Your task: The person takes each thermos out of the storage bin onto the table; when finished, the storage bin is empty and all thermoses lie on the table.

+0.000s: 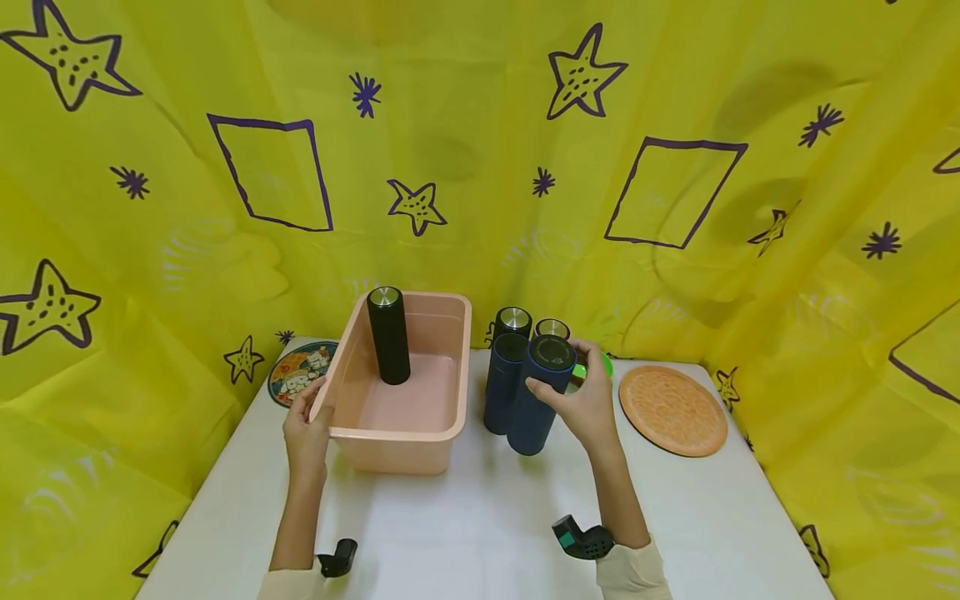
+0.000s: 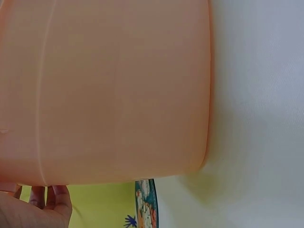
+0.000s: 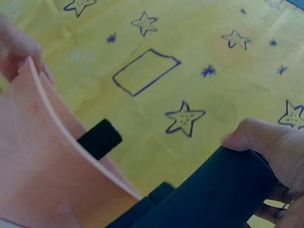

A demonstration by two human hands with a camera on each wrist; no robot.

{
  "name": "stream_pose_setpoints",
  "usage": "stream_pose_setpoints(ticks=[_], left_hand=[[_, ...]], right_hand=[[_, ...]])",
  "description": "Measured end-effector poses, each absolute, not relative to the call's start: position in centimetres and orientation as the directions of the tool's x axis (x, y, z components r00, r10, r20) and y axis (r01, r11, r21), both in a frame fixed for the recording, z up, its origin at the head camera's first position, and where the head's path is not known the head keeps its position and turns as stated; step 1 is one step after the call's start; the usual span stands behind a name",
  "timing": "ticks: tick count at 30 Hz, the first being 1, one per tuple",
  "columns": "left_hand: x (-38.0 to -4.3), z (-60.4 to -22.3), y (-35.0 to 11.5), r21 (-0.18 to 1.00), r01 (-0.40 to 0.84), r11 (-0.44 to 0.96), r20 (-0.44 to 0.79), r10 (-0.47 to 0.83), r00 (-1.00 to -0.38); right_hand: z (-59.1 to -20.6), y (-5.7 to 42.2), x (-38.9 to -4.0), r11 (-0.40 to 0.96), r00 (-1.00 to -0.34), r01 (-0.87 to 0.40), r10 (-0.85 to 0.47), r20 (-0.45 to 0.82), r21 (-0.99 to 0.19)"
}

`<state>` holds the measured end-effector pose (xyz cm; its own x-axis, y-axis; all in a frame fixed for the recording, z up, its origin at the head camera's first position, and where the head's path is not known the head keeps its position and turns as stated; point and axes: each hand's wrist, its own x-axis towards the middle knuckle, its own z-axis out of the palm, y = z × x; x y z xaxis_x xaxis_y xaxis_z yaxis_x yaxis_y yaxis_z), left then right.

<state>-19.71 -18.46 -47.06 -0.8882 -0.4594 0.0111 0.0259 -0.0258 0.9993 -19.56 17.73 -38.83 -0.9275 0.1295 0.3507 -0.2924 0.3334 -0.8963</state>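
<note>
My left hand [image 1: 306, 433] grips the left rim of a pink plastic tub [image 1: 397, 457]; the left wrist view shows its fingers curled at the tub's edge. A black bottle [image 1: 392, 343] with a silver top stands inside, towards the back. With thumb and fingers round its upper part, my right hand [image 1: 588, 404] holds a dark blue bottle [image 1: 534, 412], slightly tilted, to the right of the tub. Whether its base touches the table cannot be told. Close beside it stands another dark blue bottle [image 1: 500, 400]. Behind these are two silver-topped bottles, one black [image 1: 514, 320], the other [image 1: 553, 327] mostly hidden.
A colourful patterned plate [image 1: 300, 372] lies left of the tub, partly behind my left hand. At the right is a round orange mat or board [image 1: 672, 411]. Something bright green [image 1: 607, 365] shows behind my right hand. A yellow curtain [image 1: 480, 167] surrounds the white table [image 1: 480, 533].
</note>
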Motion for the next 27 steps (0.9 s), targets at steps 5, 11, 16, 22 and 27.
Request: stream_pose_setpoints(ticks=[5, 11, 16, 22, 27], left_hand=[[-19.8, -47.3, -18.4, 0.999, 0.025, -0.02, 0.013, -0.465, -0.885], [-20.1, -47.7, -18.5, 1.0, 0.027, -0.015, 0.017, -0.479, -0.878], [-20.1, -47.5, -18.4, 0.999, 0.027, -0.032, 0.009, -0.464, -0.886], [-19.9, -47.5, -18.4, 0.999, 0.024, -0.034, 0.006, -0.461, -0.888], [-20.1, -47.6, -18.6, 0.999, 0.022, -0.026, 0.007, -0.474, -0.88]], right_hand=[[-40.4, 18.6, -20.2, 0.348, -0.934, -0.23, 0.183, 0.307, -0.909], [-42.4, 19.1, -21.6, 0.328, -0.923, -0.203, 0.251, 0.293, -0.922], [-43.6, 18.9, -22.5, 0.311, -0.915, -0.185, 0.291, 0.279, -0.932], [-44.3, 18.4, -23.2, 0.334, -0.905, -0.211, 0.289, 0.313, -0.919], [-44.7, 18.1, -23.5, 0.332, -0.904, -0.213, 0.29, 0.315, -0.919]])
